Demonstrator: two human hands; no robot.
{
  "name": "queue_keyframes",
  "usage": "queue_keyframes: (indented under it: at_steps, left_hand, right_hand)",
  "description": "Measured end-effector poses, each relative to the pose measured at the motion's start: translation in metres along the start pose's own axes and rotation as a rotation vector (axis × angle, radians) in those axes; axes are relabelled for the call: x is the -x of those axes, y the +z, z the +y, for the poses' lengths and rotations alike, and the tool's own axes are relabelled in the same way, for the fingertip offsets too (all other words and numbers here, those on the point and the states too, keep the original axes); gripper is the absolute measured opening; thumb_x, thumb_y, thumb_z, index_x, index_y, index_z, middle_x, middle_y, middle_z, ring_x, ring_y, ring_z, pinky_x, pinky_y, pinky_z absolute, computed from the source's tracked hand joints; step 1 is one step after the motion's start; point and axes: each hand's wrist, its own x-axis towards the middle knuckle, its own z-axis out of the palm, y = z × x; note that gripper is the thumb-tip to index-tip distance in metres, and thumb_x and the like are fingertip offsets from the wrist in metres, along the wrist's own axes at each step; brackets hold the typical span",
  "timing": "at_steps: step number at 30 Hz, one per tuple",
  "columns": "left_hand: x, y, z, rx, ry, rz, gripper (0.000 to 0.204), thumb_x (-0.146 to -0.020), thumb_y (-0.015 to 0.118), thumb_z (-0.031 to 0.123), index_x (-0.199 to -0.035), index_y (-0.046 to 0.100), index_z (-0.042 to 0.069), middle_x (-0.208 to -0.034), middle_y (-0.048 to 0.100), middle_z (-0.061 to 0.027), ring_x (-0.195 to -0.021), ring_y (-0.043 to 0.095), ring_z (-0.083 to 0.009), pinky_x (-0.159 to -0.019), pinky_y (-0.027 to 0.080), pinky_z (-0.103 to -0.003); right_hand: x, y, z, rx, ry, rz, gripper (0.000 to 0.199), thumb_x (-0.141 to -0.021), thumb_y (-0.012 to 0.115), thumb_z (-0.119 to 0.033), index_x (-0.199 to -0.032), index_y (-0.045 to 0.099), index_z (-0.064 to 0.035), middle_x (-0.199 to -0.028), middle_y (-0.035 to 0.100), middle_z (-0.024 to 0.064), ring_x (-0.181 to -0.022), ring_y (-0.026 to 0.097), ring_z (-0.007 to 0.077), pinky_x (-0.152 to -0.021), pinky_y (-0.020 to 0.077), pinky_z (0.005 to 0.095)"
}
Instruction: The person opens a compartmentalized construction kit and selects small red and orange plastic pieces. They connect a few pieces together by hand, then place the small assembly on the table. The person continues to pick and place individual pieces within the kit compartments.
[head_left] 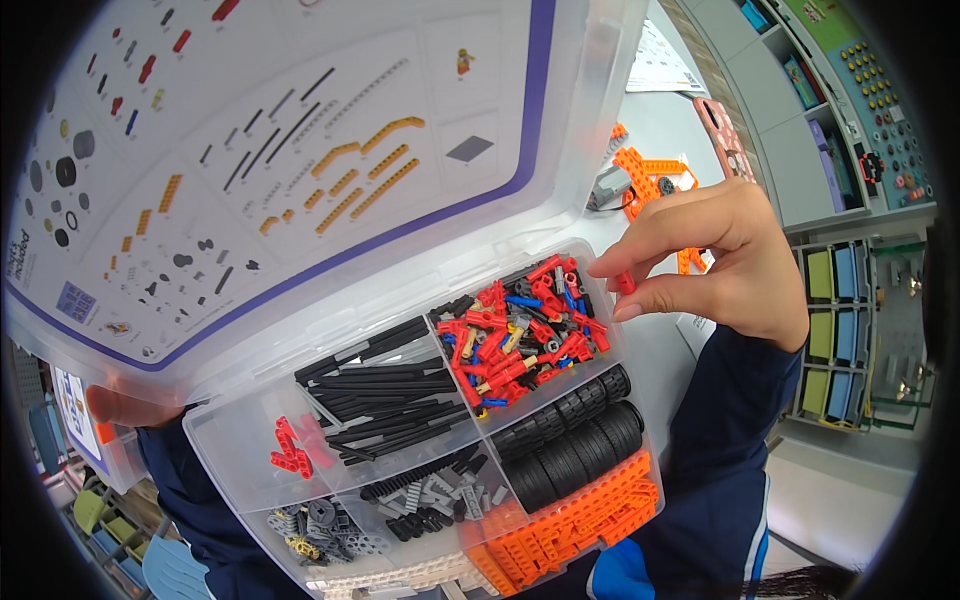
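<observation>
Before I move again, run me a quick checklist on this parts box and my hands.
1. Small red piece secure: ok, pinched between thumb and finger of the right hand.
2. Lid out of the way: ok, open and tipped up.
3. Red connectors kept separate: not ok, blue, grey and tan pieces are mixed in.
4. Black tires in place: ok, side by side in their compartment.
5. Left hand gripping firmly: cannot tell, partly hidden.
6. Orange assembly complete: cannot tell, right hand partly covers it.
</observation>
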Motion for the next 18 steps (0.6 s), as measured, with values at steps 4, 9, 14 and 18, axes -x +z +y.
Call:
queue_keyframes:
  at_steps: [4, 9, 14, 18]
  left_hand:
    - [0.002, -0.001, 0.001, 0.000, -0.002, 0.004, 0.099, -0.084, 0.079, 0.047, -0.158, 0.031, 0.001, -0.158, 0.040, -0.0248, -0.142, 0.045, -0.0419, -0.115, 0.039, -0.059]
    - [0.004, -0.003, 0.002, 0.007, 0.001, 0.005, 0.099, -0.084, 0.079, 0.046, -0.158, 0.031, 0.001, -0.158, 0.040, -0.0248, -0.141, 0.045, -0.0419, -0.115, 0.040, -0.059]
    - [0.006, -0.006, 0.002, 0.009, 0.004, 0.015, 0.098, -0.085, 0.079, 0.046, -0.158, 0.031, 0.001, -0.157, 0.040, -0.0248, -0.141, 0.046, -0.0419, -0.115, 0.040, -0.059]
    - [0.008, -0.008, 0.003, 0.013, 0.005, 0.020, 0.098, -0.085, 0.079, 0.046, -0.158, 0.031, 0.001, -0.157, 0.041, -0.0248, -0.141, 0.046, -0.0419, -0.115, 0.040, -0.059]
  right_hand:
    - [0.001, 0.001, -0.001, -0.023, 0.023, -0.001, 0.027, -0.070, 0.086, 0.004, -0.096, 0.079, 0.0013, -0.085, 0.076, 0.0100, -0.075, 0.071, 0.0145, -0.070, 0.0554, 0.0271]
    - [0.001, 0.001, -0.004, -0.090, 0.009, -0.044, 0.016, -0.080, 0.077, 0.009, -0.095, 0.074, 0.0042, -0.092, 0.075, 0.0122, -0.083, 0.072, 0.0169, -0.078, 0.0573, 0.0289]
    - [0.002, 0.002, -0.009, -0.105, 0.057, -0.041, 0.012, -0.085, 0.071, 0.008, -0.096, 0.072, 0.0037, -0.093, 0.074, 0.0123, -0.086, 0.072, 0.0170, -0.081, 0.0572, 0.0284]
    - [0.002, 0.005, -0.013, -0.153, 0.169, -0.010, 0.011, -0.086, 0.072, 0.006, -0.097, 0.073, 0.0034, -0.092, 0.073, 0.0114, -0.080, 0.069, 0.0155, -0.074, 0.0557, 0.0276]
